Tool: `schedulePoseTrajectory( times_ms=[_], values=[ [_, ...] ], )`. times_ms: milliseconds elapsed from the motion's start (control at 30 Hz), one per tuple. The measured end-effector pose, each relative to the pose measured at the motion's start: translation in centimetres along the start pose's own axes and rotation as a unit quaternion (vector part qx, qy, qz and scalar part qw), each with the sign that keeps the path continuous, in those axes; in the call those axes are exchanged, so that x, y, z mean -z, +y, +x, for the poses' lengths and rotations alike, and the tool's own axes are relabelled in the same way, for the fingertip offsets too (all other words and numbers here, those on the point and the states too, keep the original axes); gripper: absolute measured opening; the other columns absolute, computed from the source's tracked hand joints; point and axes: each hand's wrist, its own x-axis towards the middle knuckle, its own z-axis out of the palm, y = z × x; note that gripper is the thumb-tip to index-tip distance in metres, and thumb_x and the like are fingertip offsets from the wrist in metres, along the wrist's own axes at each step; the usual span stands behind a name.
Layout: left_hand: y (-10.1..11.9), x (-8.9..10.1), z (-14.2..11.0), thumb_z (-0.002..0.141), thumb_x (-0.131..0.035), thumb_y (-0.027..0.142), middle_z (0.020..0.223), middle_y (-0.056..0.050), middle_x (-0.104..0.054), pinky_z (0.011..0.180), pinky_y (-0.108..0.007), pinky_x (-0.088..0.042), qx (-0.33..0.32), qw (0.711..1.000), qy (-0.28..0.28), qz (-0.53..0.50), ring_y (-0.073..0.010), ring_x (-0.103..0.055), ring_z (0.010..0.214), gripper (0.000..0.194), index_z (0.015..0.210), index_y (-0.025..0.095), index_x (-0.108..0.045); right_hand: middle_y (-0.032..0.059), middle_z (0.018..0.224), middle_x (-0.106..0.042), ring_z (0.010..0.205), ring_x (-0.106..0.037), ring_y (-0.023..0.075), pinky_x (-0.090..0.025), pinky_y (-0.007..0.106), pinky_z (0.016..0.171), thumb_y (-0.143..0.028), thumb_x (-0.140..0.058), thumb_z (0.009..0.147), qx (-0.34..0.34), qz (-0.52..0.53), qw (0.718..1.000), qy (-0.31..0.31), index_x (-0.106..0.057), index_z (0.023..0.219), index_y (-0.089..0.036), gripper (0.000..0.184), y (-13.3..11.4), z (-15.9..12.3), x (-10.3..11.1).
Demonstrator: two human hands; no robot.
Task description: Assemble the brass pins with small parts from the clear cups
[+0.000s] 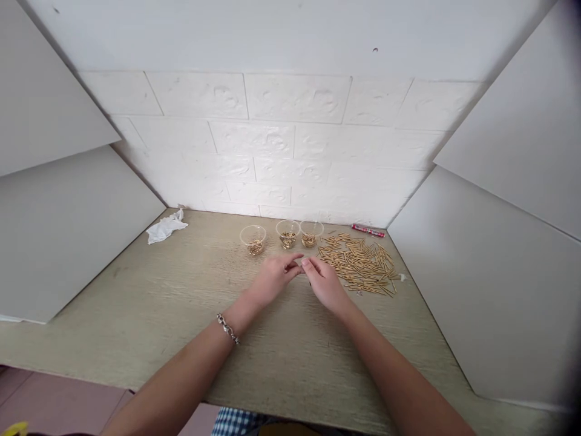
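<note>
My left hand (273, 277) and my right hand (325, 282) meet fingertip to fingertip over the table, in front of the clear cups. Both are closed in a pinch. Whatever lies between the fingers is too small and too covered to name. Just beyond them stand a left clear plastic cup (253, 232) with thin gold-coloured pieces, a middle cup (288, 226) with small gold and dark pieces, and a right cup (312, 227) with more gold-coloured pieces. Beside my right hand spreads a loose pile of thin gold-coloured metal pins (358, 260).
A crumpled white tissue (167, 227) lies at the back left of the table (181, 303). By the wall, behind the pins, is a red wrapped tube (368, 230). Pale panels (68, 236) rise on both sides, and a white brick-patterned wall (272, 139) closes the back.
</note>
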Motion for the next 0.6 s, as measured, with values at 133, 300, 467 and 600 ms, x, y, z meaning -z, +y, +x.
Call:
schedulePoseTrajectory(
  times_ms=[133, 300, 467, 600],
  values=[
    [-0.5, -0.1, -0.5, 0.083, -0.049, 0.033, 0.093, -0.008, -0.067, 0.077, -0.03, -0.046, -0.09, 0.991, -0.024, 0.093, -0.0178, -0.06, 0.08, 0.036, 0.116, 0.021, -0.056, -0.0017, 0.061, -0.056, 0.059, -0.049, 0.0127, -0.038, 0.024, 0.055, -0.032, -0.041, 0.083, -0.004, -0.001, 0.999, -0.05, -0.057, 0.065, -0.018, 0.028, 0.1, 0.2, 0.3],
    [-1.1, -0.3, -0.4, 0.084, -0.048, 0.033, 0.092, -0.008, -0.067, 0.076, -0.032, -0.046, -0.097, 0.988, -0.037, 0.114, -0.019, -0.061, 0.08, 0.037, 0.119, 0.021, -0.052, -0.0006, 0.064, -0.059, 0.061, -0.052, 0.0133, -0.038, 0.024, 0.056, -0.028, -0.039, 0.084, 0.007, -0.011, 0.998, -0.063, -0.057, 0.065, -0.018, 0.028, 0.2, 0.2, 0.4],
    [-1.3, -0.2, -0.1, 0.08, -0.055, 0.034, 0.098, -0.009, -0.065, 0.079, -0.032, -0.046, -0.111, 0.985, -0.059, 0.117, -0.0183, -0.06, 0.082, 0.046, 0.122, 0.019, -0.048, -0.0017, 0.061, -0.057, 0.057, -0.05, 0.0124, -0.034, 0.023, 0.053, -0.027, -0.04, 0.085, 0.012, -0.079, 0.996, -0.048, -0.056, 0.068, -0.019, 0.025, 0.9, 0.2, 0.2],
    [-1.5, -0.1, 0.1, 0.075, -0.061, 0.031, 0.114, -0.012, -0.058, 0.082, -0.033, -0.046, -0.1, 0.984, -0.082, 0.126, -0.0179, -0.059, 0.085, 0.053, 0.124, 0.018, -0.046, -0.0017, 0.057, -0.054, 0.053, -0.047, 0.0122, -0.027, 0.023, 0.049, -0.025, -0.042, 0.084, 0.026, -0.189, 0.981, -0.041, -0.053, 0.064, -0.02, 0.024, 1.5, 0.2, 0.2]
  ],
)
